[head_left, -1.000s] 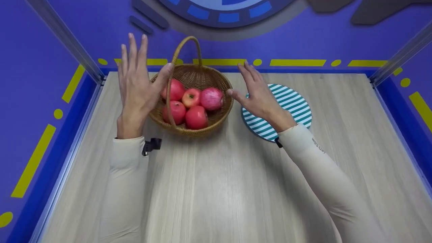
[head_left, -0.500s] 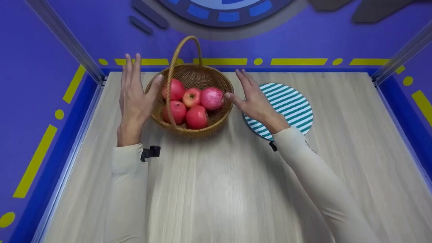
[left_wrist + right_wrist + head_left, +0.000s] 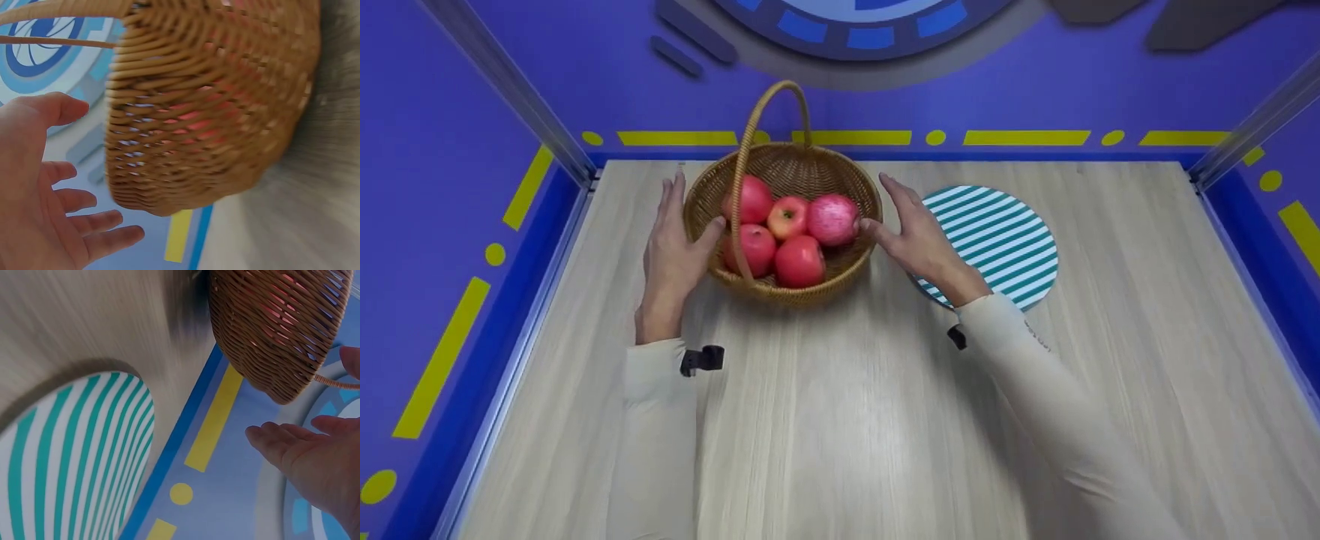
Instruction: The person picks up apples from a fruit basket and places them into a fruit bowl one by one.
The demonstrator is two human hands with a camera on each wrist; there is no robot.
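Note:
A brown wicker basket point(image 3: 795, 295) with a tall arched handle point(image 3: 744, 150) stands on the table, holding several red apples point(image 3: 800, 261). At the basket's left side is my left hand point(image 3: 671, 255), fingers extended and thumb over the rim in the head view. The left wrist view has this hand point(image 3: 42, 191) a small gap away from the wicker wall point(image 3: 191, 129). To the right of the basket my right hand point(image 3: 921, 238) reaches with straight fingers, its thumb tip by the rim. In the right wrist view that hand point(image 3: 315, 461) is apart from the weave. Neither hand grips anything.
A round board with teal and white stripes point(image 3: 997, 244) lies right of the basket, partly under my right hand. Blue panels with yellow marks point(image 3: 1026, 138) wall in the wooden table point(image 3: 840, 420) at the back and sides.
Both hands have come down and closer to the basket; the left moved lower and right, the right moved slightly lower and left. Basket, apples and striped board have stayed in place.

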